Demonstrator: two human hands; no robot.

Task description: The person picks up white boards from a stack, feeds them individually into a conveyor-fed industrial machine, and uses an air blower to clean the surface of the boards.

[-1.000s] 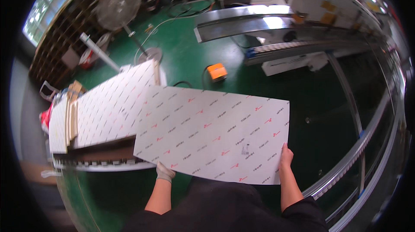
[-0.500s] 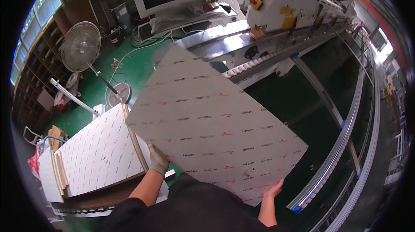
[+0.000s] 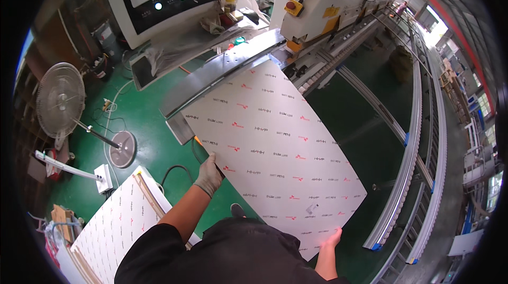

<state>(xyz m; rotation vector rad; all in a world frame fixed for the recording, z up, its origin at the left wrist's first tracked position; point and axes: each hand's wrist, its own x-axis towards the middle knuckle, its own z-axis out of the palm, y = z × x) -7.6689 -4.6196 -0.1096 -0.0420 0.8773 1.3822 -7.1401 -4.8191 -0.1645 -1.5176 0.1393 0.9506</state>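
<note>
A large white board (image 3: 280, 146), covered with a printed film in rows of black and red marks, is held out flat in front of me. My left hand (image 3: 210, 174), in a grey glove, is closed on the board's left edge. My right hand (image 3: 330, 239) grips the near right edge, with its thumb on top and its other fingers hidden underneath. Along the board's far left edge runs the machine's shiny metal bed (image 3: 211, 83). Whether the board rests on that bed or only meets it, I cannot tell.
Similar boards (image 3: 114, 231) are stacked at lower left. A standing fan (image 3: 61, 98) and a white post with a square base (image 3: 103, 177) are further left. The control panel (image 3: 174, 3) and long machine (image 3: 333, 8) are ahead. Metal roller rails (image 3: 405, 188) curve along the right.
The board has moved forward and turned, its far edge now at the metal bed. Both hands have kept their grip. My view has shifted right, away from the stack.
</note>
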